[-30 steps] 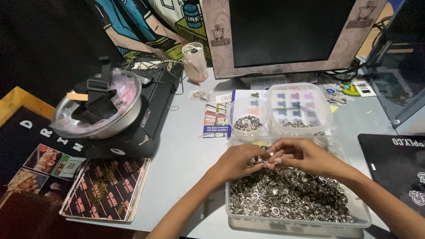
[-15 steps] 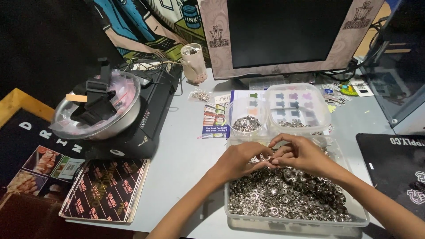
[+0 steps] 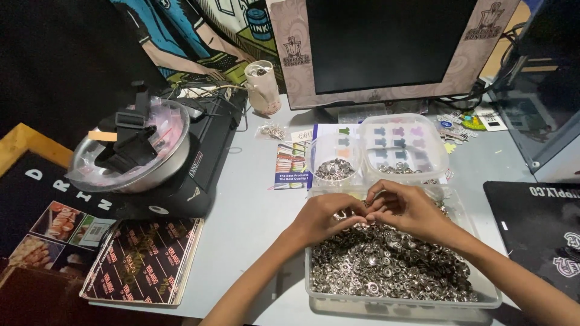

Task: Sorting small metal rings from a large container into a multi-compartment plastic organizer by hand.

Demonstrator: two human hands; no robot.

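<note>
1. Your left hand (image 3: 329, 214) and right hand (image 3: 406, 208) meet fingertip to fingertip over the far end of the clear tray (image 3: 314, 284), which sits near you on the bench (image 3: 241, 223). The fingers are curled in and pinching something small between them; it looks like one or two of the metal rings (image 3: 386, 265), though the piece itself is too small to make out.

2. The tray is heaped with these silver rings, and your hands hover just above the pile, touching it at most with the knuckles.

3. Judging by the pose, you are at the joining or separating step: working a single piece picked out of the heap.

4. Just beyond your hands stand a small round tub (image 3: 334, 160) holding a few rings and a lidded clear box (image 3: 403, 148) to its right.

5. The next move, as I read it, calls for a firm pinch and a short carry to the far side without dropping the piece back into the pile.
</note>
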